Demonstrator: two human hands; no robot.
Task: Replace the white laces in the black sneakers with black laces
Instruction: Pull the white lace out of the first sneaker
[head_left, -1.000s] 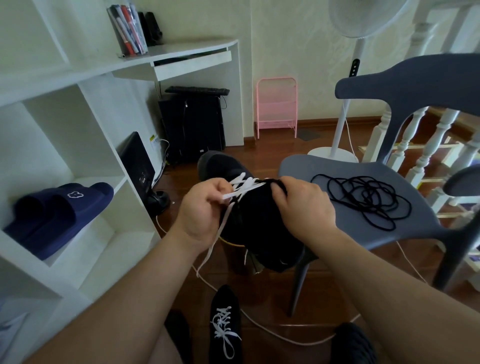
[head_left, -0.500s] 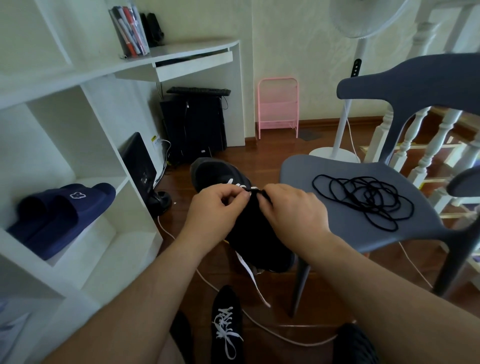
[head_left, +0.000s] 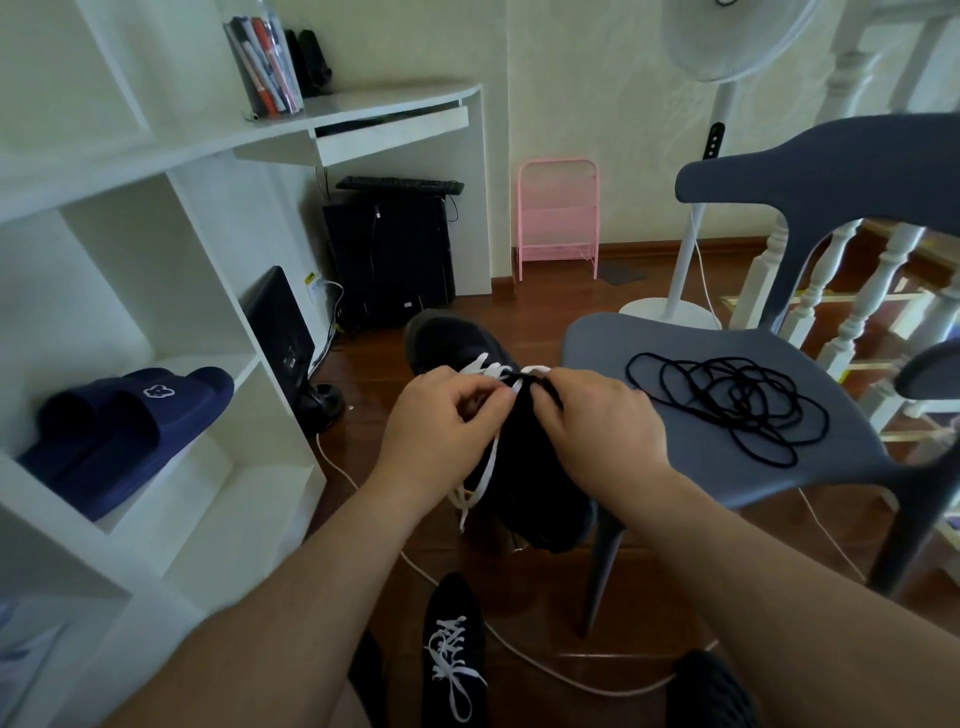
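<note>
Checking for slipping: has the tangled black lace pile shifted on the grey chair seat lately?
No. The black lace pile sits on the same spot of the grey chair seat.

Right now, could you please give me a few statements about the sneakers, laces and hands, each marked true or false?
1. The black laces lie in a loose pile on the grey chair. True.
2. The sneaker on the floor already has black laces. False: its laces are white.
3. The left hand pinches the white lace of the held sneaker. True.
4. The right hand rests on the chair seat. False: it grips the held sneaker.
5. The navy slides sit on the floor. False: they sit on a white shelf.
</note>
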